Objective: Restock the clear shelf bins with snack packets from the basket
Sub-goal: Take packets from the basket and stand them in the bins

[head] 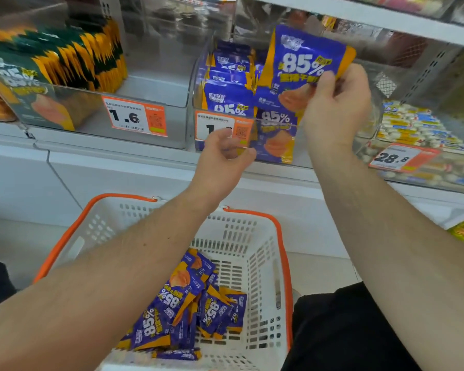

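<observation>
The right hand's fingers [326,81] were curled over the lower edge of 1 purple snack packet [306,58], pinching it upright above the clear bin [198,84] that already held a row of the same purple packets [227,96]. The right hand [335,108] sat just in front of the bin's open top, with the packet's printed face turned toward the camera. The left hand [223,159] hovered lower, near the bin's front wall and its orange price label [220,127], fingers loosely curled and holding nothing. To do this step well, the packet probably wanted to go in face forward and upright, slipped behind the front packets so the row stayed neat; the free left hand could steady or press back the standing packets to open a gap. Below, the white basket [252,236] with orange handles still carried a heap of purple packets [188,311], so much restocking appeared to remain. The neighbouring bin [145,87] to the left held green and yellow packets [65,57].
</observation>
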Available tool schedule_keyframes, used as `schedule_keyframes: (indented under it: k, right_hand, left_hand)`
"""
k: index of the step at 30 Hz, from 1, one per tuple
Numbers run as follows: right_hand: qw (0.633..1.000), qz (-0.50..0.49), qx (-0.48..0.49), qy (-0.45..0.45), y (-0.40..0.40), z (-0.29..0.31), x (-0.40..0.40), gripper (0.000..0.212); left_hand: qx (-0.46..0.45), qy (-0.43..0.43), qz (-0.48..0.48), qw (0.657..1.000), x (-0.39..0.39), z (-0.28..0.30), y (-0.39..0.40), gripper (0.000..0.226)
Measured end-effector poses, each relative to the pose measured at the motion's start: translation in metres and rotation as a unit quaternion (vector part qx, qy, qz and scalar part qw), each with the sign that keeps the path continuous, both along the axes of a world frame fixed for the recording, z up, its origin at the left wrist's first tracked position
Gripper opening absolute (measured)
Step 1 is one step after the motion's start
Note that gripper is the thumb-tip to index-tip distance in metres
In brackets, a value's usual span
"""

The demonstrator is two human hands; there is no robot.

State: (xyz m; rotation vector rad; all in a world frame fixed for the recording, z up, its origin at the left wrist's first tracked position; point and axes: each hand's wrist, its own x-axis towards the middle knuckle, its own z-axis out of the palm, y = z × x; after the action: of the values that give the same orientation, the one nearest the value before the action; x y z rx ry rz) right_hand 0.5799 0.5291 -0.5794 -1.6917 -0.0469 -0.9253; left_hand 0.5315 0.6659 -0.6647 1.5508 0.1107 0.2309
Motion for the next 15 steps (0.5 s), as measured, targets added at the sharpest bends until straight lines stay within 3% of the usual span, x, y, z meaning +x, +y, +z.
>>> schedule_keyframes:
  k: [4, 8, 12, 15]
  right_hand:
    - [0.998, -0.033, 0.005, 0.047, -0.008, -0.003, 0.014, 0.028]
    - [0.977, -0.068, -0.119, 0.166, -0.01, -0.018, 0.033, 0.036]
    - [0.9, -0.103, -0.287, 0.311, -0.004, -0.021, 0.042, 0.017]
    - [0.85, -0.125, -0.332, 0.39, -0.005, -0.017, 0.041, 0.036]
  left_hand:
    - [0.025, 0.029, -0.015, 0.999, -0.003, -0.007, 0.001, 0.045]
    - [0.041, 0.06, -0.018, 0.997, -0.006, -0.017, 0.004, 0.045]
    - [0.055, 0.087, -0.024, 0.994, -0.01, -0.026, 0.007, 0.046]
    - [0.064, 0.097, -0.032, 0.993, -0.012, -0.031, 0.009, 0.045]
